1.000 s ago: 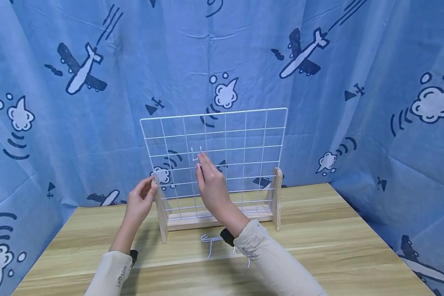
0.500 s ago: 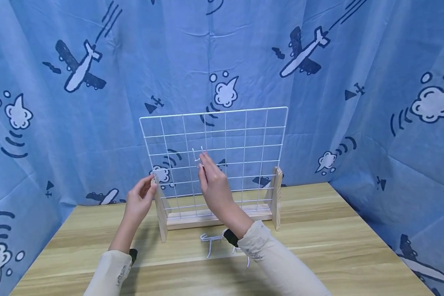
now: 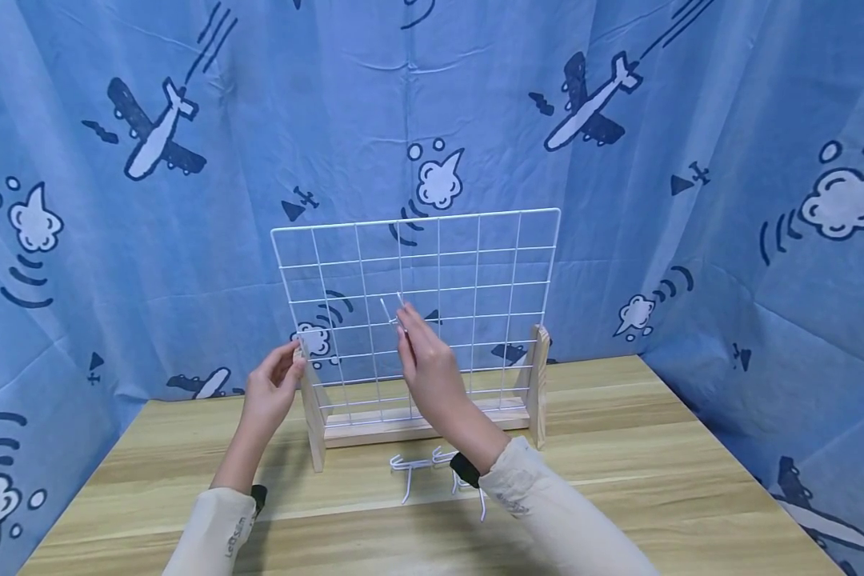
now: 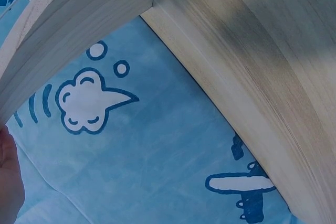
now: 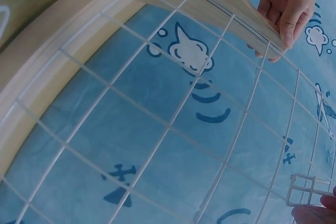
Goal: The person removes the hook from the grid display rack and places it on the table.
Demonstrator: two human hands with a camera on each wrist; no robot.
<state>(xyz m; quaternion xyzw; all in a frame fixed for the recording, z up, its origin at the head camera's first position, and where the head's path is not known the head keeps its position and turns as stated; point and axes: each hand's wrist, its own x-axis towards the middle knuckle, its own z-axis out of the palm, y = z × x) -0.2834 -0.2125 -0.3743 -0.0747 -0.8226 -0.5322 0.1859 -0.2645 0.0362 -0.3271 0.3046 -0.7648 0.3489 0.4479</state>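
Observation:
A white wire grid panel stands upright in a wooden stand. My left hand pinches the top of the stand's left upright between thumb and fingers; in the left wrist view only part of that hand shows beside the wood. In front of the panel's middle-left, my right hand holds a white wire hook by its stem. The hook's two prongs point up and to the left, overlapping the grid wires in the head view. Its lower part is hidden by the fingers.
Several more white wire hooks lie on the wood-grain table in front of the stand, partly behind the right wrist. The stand's right upright rises at the panel's other side. A blue curtain with airplane prints surrounds the table.
My right hand has moved slightly right and down with the hook, and the hook's prongs lean further left. My left hand has stayed at the upright.

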